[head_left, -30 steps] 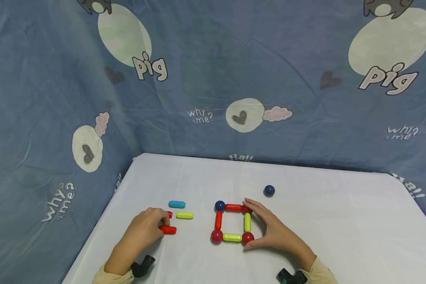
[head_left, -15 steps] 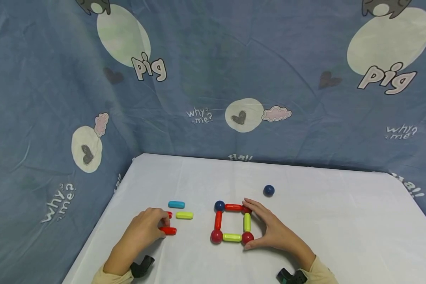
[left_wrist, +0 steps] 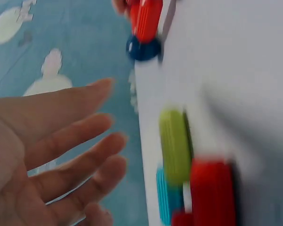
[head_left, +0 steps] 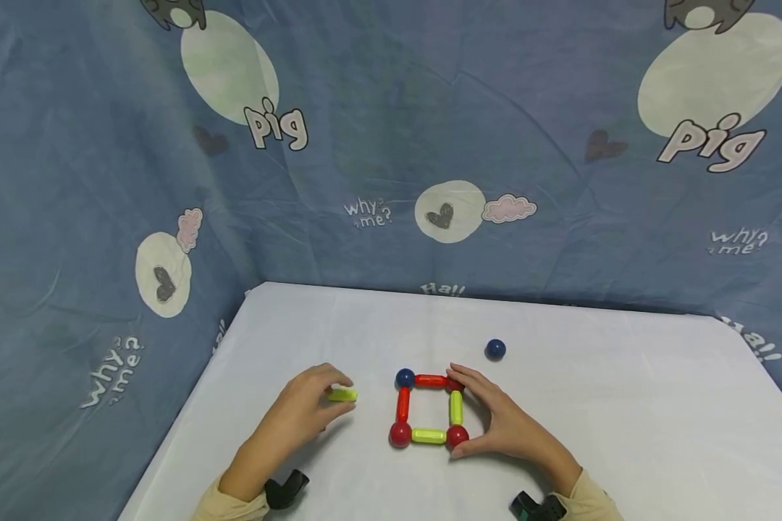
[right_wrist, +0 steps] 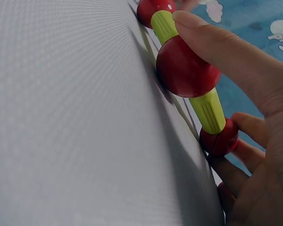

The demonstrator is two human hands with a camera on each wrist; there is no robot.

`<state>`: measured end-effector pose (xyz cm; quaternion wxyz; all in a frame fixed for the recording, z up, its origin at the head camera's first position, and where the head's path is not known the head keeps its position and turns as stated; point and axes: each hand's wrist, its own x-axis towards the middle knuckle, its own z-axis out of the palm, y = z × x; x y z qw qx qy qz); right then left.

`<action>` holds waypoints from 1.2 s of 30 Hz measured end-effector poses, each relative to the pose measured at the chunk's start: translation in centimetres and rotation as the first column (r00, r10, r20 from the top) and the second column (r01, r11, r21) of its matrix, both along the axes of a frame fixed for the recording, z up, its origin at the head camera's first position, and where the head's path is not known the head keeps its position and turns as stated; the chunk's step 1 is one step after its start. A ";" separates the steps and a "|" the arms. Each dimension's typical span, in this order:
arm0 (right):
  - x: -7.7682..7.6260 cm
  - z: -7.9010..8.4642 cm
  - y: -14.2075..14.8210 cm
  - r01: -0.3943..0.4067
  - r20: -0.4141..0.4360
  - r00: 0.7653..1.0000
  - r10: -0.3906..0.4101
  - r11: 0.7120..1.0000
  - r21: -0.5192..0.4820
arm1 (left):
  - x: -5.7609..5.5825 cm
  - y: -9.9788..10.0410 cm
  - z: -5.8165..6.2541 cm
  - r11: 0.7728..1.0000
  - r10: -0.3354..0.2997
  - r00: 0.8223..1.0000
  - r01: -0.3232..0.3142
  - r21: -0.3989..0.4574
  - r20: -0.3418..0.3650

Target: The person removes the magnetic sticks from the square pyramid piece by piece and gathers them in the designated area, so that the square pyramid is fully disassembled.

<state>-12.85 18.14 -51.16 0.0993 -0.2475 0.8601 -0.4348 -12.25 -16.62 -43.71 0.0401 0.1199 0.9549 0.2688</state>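
A square of magnetic rods and balls (head_left: 428, 436) lies mid-table, with red and yellow-green rods, red balls and one blue ball (head_left: 405, 378). My right hand (head_left: 505, 427) holds its right side. In the right wrist view the thumb lies on the near red ball (right_wrist: 186, 66) and fingers reach round the farther red ball (right_wrist: 220, 138). My left hand (head_left: 300, 409) is spread over the loose rods, a yellow-green rod (head_left: 342, 395) showing between thumb and fingers. The left wrist view shows those fingers apart from the yellow-green rod, a red rod (left_wrist: 212, 193) and a blue rod (left_wrist: 165, 202).
A loose dark blue ball (head_left: 495, 349) sits behind the square to the right. White cloth covers the table (head_left: 625, 405). A blue printed curtain (head_left: 339, 145) hangs along the back and left.
My left hand has left the red rod and moved right and away from me, over the yellow-green rod. It now hides the red and blue rods in the head view. The right hand stays put.
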 end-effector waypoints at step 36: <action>-0.7 -0.5 0.6 0.059 -0.012 0.998 -0.061 0.990 -0.130 | -2.2 10.4 -3.5 0.968 -0.245 0.968 0.248 -0.049 0.062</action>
